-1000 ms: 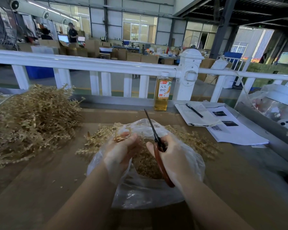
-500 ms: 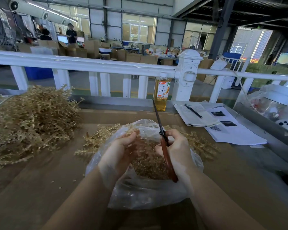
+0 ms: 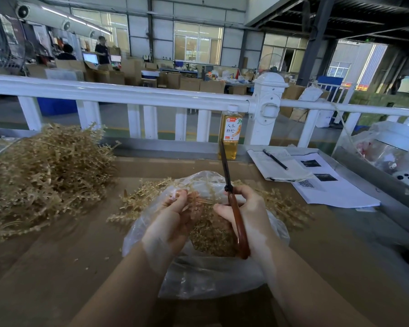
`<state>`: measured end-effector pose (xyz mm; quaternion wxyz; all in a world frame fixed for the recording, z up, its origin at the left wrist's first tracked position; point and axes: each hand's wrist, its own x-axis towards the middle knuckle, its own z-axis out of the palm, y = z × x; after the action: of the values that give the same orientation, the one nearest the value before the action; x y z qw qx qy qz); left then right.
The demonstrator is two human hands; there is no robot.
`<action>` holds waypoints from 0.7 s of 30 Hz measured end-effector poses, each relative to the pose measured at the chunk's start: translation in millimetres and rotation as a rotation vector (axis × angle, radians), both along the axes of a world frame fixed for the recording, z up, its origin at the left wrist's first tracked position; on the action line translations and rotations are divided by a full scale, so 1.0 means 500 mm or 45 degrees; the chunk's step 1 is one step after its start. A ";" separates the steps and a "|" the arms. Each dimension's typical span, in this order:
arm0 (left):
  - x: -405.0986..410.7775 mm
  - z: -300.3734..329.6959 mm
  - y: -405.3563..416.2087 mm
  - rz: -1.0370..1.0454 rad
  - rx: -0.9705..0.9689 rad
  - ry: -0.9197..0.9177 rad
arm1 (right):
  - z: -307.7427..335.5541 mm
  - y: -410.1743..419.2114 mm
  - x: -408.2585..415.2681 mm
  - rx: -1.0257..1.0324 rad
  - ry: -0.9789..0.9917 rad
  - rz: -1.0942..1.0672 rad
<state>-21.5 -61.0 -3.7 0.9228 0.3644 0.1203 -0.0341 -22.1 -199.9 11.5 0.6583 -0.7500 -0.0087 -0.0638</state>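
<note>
Scissors point up, away, in right hand.

Heaped far left on the brown tabletop, a big tangled pile of golden sprigs. Behind the table, a white railing with a thick capped post; upright just in front of that post, a bottle of amber drink with a white cap. Right of the bottle, an open notebook with a black pen lying across it, overlapping some printed sheets. At the far right edge, a bundle in clear plastic. Beyond the railing, stacked cardboard boxes, a blue bin, and two people beside lit monitors.
</note>
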 end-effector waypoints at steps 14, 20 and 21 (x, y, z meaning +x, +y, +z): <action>-0.013 0.006 0.007 -0.301 0.485 0.074 | -0.005 0.005 0.002 -0.082 -0.174 -0.086; -0.002 -0.001 -0.014 -0.167 0.601 0.117 | -0.009 0.003 0.004 -0.190 -0.237 -0.034; 0.002 -0.004 -0.015 -0.144 0.596 0.117 | -0.011 0.003 0.003 -0.205 -0.237 -0.021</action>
<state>-20.6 -68.6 -5.8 0.8033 0.5726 0.1462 -0.0735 -20.4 -198.5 5.8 0.5919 -0.7912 -0.0686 -0.1376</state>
